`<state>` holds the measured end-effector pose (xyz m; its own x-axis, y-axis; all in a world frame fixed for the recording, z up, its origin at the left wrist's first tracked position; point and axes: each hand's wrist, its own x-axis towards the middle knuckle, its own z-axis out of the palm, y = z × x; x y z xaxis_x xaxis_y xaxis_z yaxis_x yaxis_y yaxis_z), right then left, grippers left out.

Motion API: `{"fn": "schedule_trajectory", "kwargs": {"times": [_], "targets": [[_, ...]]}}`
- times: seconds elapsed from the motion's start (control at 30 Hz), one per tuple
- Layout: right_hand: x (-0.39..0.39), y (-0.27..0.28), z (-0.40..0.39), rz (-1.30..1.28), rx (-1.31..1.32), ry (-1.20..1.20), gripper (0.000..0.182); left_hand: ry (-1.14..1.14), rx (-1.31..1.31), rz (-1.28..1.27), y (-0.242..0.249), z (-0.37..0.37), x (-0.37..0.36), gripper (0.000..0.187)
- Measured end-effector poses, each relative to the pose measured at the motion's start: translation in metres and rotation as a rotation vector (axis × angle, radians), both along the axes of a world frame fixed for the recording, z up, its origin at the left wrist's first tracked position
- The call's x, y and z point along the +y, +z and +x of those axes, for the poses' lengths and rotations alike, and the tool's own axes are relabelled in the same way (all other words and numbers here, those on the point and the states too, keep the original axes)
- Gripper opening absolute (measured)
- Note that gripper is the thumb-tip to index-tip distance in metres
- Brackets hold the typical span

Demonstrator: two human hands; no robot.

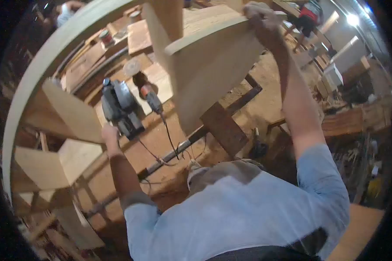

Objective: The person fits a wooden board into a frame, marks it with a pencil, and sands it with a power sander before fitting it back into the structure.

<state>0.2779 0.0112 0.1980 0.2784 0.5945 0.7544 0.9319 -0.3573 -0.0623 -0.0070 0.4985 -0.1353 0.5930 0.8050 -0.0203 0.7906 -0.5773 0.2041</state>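
Observation:
A large wooden frame with a curved rim and several flat panels fills the left and upper view. My right hand is closed over the upper edge of a broad wooden panel, which looks like part of this frame. Lower on the left, my left hand grips the edge of another panel; its fingertips are partly hidden. Just beyond that hand lies a dark power tool, perhaps a belt sander or planer. Beside it rests an orange and grey corded grinder.
A pale round disc and a small can lie among boards on the workbench. Cords hang over a metal bar at the bench's near side. A person in red and black stands at the far right, another person at top left.

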Motion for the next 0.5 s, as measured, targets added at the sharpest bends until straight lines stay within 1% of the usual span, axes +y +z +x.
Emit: {"fn": "schedule_trajectory", "kwargs": {"times": [0.03, 0.07, 0.1, 0.13, 0.17, 0.2, 0.23, 0.27, 0.3, 0.37, 0.4, 0.43, 0.47, 0.5], "targets": [[-0.003, -0.005, 0.013, 0.025, 0.064, 0.086, 0.04, -0.043, 0.091, -0.061, -0.014, -0.006, 0.011, 0.025], [-0.012, -0.012, 0.033, 0.045, 0.136, 0.168, 0.04, 0.004, 0.031, -0.112, -0.005, -0.014, -0.002, 0.027], [-0.06, -0.04, 0.1, -0.214, -0.674, -0.196, 0.027, 0.051, -0.03, -0.161, 0.019, -0.025, -0.023, 0.029], [-0.09, -0.055, 0.146, -0.22, -0.656, -0.334, 0.03, 0.07, -0.142, -0.182, 0.045, -0.038, -0.05, 0.028], [-0.052, -0.015, 0.082, -0.149, -0.554, -0.024, 0.027, 0.087, -0.26, -0.195, 0.058, -0.047, -0.069, 0.027], [-0.041, -0.003, 0.056, -0.129, -0.547, 0.055, 0.023, -0.073, -0.409, 0.106, 0.01, -0.061, -0.052, 0.018], [-0.036, -0.008, 0.056, -0.148, -0.539, 0.074, 0.023, -0.24, -0.552, 0.413, -0.038, -0.075, -0.038, 0.016], [-0.033, -0.012, 0.058, -0.152, -0.464, 0.112, 0.021, -0.233, -0.574, 0.45, -0.027, -0.076, -0.053, 0.011], [-0.031, -0.014, 0.062, -0.155, -0.39, 0.144, 0.021, -0.06, -0.667, 0.463, 0.006, -0.071, -0.084, 0.008], [-0.038, -0.012, 0.072, -0.144, -0.259, 0.181, 0.026, 0.173, -1.202, -0.422, 0.037, -0.059, -0.124, 0.01], [-0.047, -0.011, 0.076, -0.131, -0.193, 0.187, 0.03, 0.156, -1.204, -0.43, 0.05, -0.043, -0.145, 0.01], [-0.061, -0.009, 0.077, -0.114, -0.126, 0.187, 0.035, 0.057, -1.501, -0.6, 0.064, -0.025, -0.169, 0.012], [-0.052, -0.016, 0.059, 0.076, 0.077, 0.129, 0.036, -0.055, -1.784, -0.783, 0.08, -0.008, -0.192, 0.016], [-0.031, -0.023, 0.038, 0.274, 0.272, 0.069, 0.041, -0.089, -1.773, -0.803, 0.103, 0.006, -0.211, 0.016]]}}
